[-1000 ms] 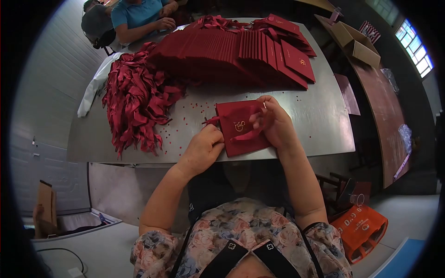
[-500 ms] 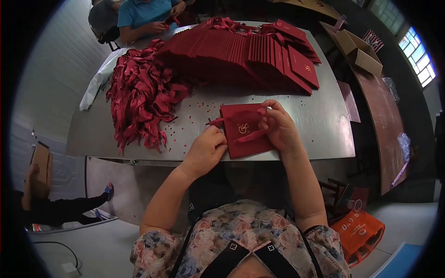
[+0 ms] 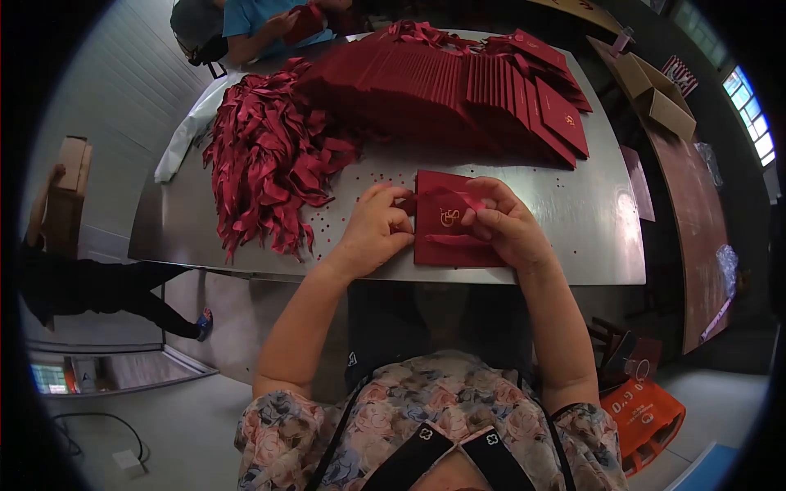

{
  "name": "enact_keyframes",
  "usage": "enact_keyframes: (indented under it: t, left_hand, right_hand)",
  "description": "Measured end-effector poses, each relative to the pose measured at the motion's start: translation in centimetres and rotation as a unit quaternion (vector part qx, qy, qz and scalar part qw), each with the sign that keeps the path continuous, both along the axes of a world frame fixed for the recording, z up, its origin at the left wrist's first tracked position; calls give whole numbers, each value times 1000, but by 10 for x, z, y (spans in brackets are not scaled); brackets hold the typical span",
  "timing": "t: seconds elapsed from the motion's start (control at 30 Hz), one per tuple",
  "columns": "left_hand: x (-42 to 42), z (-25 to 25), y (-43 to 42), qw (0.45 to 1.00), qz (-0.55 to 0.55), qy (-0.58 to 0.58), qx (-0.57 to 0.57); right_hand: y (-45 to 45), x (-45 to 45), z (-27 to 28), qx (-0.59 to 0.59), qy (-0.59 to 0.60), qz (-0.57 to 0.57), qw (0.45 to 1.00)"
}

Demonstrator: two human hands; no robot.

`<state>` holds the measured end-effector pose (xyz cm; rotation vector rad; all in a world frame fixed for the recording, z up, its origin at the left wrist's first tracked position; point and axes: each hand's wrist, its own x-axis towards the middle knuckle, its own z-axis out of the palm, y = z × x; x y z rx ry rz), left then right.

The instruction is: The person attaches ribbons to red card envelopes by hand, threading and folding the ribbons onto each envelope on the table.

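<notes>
A small dark red paper bag [image 3: 434, 252] with a gold logo lies flat near the table's front edge. A red ribbon [image 3: 450, 240] runs across its face in a loop. My right hand [image 3: 509, 225] is closed over the bag's right part, thumb and fingers pinching the ribbon. At the bag's left edge, my left hand [image 3: 377, 231] has its fingers curled in a pinch around the ribbon's end there; the fingertips partly hide it.
A heap of loose red ribbons [image 3: 266, 155] lies on the metal table [image 3: 573, 245] at left. Rows of red bags [image 3: 393, 86] stand behind. A co-worker in a blue shirt [image 3: 246, 20] handles a red item across the table. Someone carries a cardboard box [image 3: 70, 176] at far left.
My left hand has moved up along the bag's left edge to the ribbon's end. My right hand keeps its pinch on the ribbon. The view has shifted slightly; the person at left has moved.
</notes>
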<state>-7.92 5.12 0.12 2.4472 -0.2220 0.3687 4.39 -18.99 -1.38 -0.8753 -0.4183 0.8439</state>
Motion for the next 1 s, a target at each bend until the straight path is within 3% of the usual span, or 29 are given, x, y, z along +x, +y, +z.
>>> enact_keyframes:
  t: [0.2,0.47,0.87,1.0]
  left_hand:
    - [1,12,-6,1000,8,28,-4]
    - [4,22,-4,978,5,159,-133]
    - [5,29,-10,997,-21,51,-57]
    - [6,27,-7,984,10,133,-117]
  right_hand:
    - [0,-1,3,-16,-16,19,1000]
    - [0,-2,5,-52,-41,28,997]
    - [0,-3,4,-68,-41,15,997]
    - [-1,-2,1,-50,-39,26,998]
